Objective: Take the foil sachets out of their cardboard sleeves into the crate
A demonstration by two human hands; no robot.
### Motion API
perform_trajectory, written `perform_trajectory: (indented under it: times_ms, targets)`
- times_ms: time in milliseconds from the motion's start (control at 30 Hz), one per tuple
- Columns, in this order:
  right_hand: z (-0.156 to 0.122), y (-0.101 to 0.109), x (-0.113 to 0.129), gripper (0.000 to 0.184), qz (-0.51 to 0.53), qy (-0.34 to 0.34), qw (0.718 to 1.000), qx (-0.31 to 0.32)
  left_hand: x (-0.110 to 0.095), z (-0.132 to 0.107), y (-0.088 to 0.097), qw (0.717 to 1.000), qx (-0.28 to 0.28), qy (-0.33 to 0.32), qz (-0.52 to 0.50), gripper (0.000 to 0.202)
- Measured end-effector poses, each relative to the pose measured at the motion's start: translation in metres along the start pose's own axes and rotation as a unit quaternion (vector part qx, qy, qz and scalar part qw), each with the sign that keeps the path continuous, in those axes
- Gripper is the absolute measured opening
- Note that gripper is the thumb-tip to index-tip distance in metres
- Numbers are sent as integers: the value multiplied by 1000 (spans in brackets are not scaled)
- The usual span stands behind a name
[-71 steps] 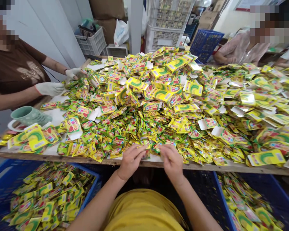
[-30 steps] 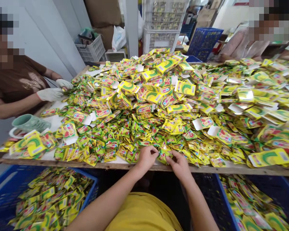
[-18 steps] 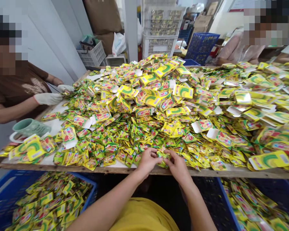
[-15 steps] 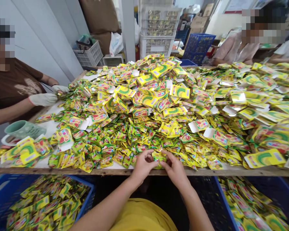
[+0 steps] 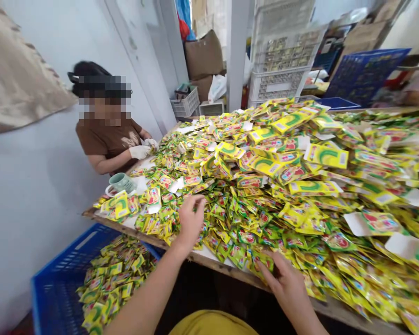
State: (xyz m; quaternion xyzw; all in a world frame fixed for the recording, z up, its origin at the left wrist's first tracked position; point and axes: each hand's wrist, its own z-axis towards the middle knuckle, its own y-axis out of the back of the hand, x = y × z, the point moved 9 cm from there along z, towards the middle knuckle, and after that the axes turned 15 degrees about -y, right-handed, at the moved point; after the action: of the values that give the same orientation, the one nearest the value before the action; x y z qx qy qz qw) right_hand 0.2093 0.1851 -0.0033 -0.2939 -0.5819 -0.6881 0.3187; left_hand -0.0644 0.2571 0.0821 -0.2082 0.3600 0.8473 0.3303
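Observation:
My right hand is at the table's front edge, with thumb and forefinger on a small green and yellow sachet. My left hand is raised over the left part of a heap of loose sachets. Its fingers are bent, with a gap between them and the thumb, and no object shows in it. Behind the sachets rises a pile of flat yellow and green printed boxes, several with white flaps sticking out.
A blue crate of filled packs stands below the table's left end. A green mug lies near that corner. Across the corner sits a person in a brown shirt wearing white gloves. White crates are stacked behind the table.
My view has swung to the left. My hands were together at a sachet; now they are apart, the left moved out over the heap, the right staying with a sachet near the edge.

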Motion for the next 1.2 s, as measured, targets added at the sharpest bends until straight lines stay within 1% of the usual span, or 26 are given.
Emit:
perform_trajectory:
  times_ms: [33,67,133,167,233,300,333,367,400,433,467,500,533,567,633,667,733,833,967,1067,1133,1200]
  targets:
    - [-1,-2,-2,23,-10,15,1000,-5,10,17,7,998,-5,-29,52,19]
    - [-2,-4,-5,23,-18,20,1000,-9,19,33,8,995,12,-53,88,23]
    - [-1,-9,-11,24,-31,10,999,-6,37,59,-2,988,67,-85,111,30]
    - [-1,-11,-12,24,-36,-2,999,2,43,67,-7,987,84,-91,104,29]
    - [1,-11,-11,25,-32,-28,999,25,45,72,-10,989,83,-89,86,24]
    - [3,0,-6,26,2,-65,997,27,33,61,-4,993,54,-78,65,27]
    - [5,11,-3,28,31,-94,995,10,25,50,-2,997,42,-61,38,30]
    - [6,25,0,29,67,-123,990,-18,16,34,-4,998,44,-37,-5,33]
    - [7,40,2,31,104,-155,981,-56,7,15,-11,996,66,-7,-62,35]
    - [8,54,6,33,143,-173,970,-97,-4,-7,-23,986,103,25,-127,36]
    - [9,64,13,34,172,-173,962,-123,-16,-30,-38,969,153,53,-188,36]
    - [12,70,22,33,183,-163,961,-130,-29,-53,-54,947,203,74,-237,34]
    - [16,71,32,31,176,-139,967,-121,-40,-73,-67,928,239,90,-270,32]
    - [21,68,43,27,156,-105,977,-96,-48,-89,-77,916,260,102,-287,30]
    - [26,53,63,20,96,-26,995,-18,-53,-108,-88,910,269,121,-292,24]
    - [26,45,70,19,66,6,998,19,-52,-112,-91,911,268,126,-287,22]
    - [25,33,76,22,17,42,997,69,-50,-113,-93,912,270,126,-281,18]
    - [24,23,81,28,-63,44,991,108,-47,-111,-92,913,277,115,-277,16]
    - [24,12,90,32,-188,33,969,159,-47,-111,-90,914,274,110,-279,19]
    - [24,6,99,29,-227,48,952,198,-53,-111,-89,910,270,100,-298,22]
    - [22,1,107,30,-239,65,942,225,-59,-111,-89,900,273,98,-325,23]
    - [22,-2,112,31,-266,69,934,227,-63,-112,-91,889,278,105,-349,21]
